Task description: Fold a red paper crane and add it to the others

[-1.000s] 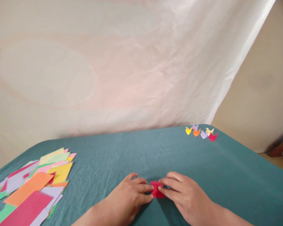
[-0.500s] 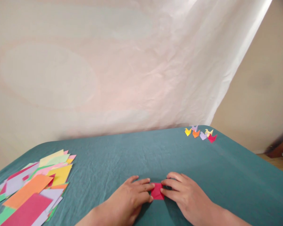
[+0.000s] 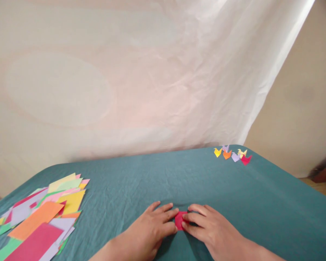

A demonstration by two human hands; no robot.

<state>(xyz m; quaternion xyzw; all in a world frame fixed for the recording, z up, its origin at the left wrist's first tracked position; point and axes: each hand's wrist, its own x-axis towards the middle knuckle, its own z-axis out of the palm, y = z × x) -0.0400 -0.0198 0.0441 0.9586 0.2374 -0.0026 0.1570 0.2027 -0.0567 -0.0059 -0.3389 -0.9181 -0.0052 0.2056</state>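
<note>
A small folded piece of red paper (image 3: pixel 180 221) lies on the table in front of me, between both hands. My left hand (image 3: pixel 156 226) holds down its left edge with thumb and index fingertips, the other fingers reaching forward over the cloth. On the other side, my right hand (image 3: pixel 206 224) has its fingers curled, and its thumb and index finger press on the paper's right part, hiding that side. The fold lines are too blurred to follow.
A dark green cloth (image 3: pixel 130 185) covers the table. Loose coloured paper sheets (image 3: pixel 38 221) lie heaped at the left. Several small folded paper birds (image 3: pixel 235 156) stand near the far right corner. A pale sheet (image 3: pixel 152 83) hangs behind the table.
My right hand has shifted slightly left, its fingertips now covering more of the red paper. The left hand stays at the left edge. The whole view has moved a little.
</note>
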